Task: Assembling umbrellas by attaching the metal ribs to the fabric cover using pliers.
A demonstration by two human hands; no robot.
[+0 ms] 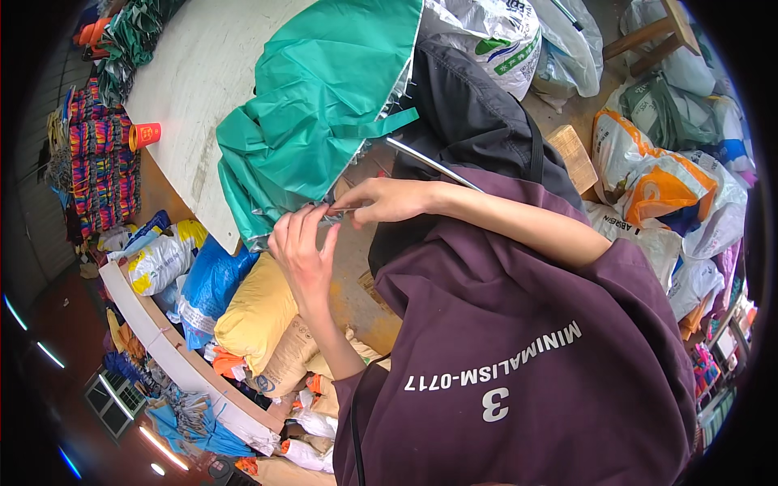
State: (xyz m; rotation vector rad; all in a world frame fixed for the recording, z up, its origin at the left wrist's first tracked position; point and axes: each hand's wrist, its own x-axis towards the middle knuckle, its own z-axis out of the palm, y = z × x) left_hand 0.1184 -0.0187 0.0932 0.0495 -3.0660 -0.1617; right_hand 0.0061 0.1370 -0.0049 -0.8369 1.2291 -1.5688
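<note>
A green umbrella canopy (pixel 324 89) spreads over the table's edge toward my lap, its fabric creased and its rib side turned right. A silver metal shaft (pixel 433 164) comes out from under it and runs beside my right forearm. At the canopy's near edge my left hand (pixel 300 247) has its fingertips on the fabric, thumb raised apart. My right hand (pixel 385 200) is closed in a pinch just right of it, on a thin, needle-like piece (pixel 342 210) too small to make out surely. A green strap (pixel 377 127) hangs loose from the canopy.
The pale tabletop (pixel 194 97) lies beyond, with a red cup (pixel 145 136) at its left edge. Stuffed sacks, including a yellow sack (pixel 258 308), crowd the lower left. More bags (pixel 656 186) are heaped at right, near a wooden block (pixel 572 158).
</note>
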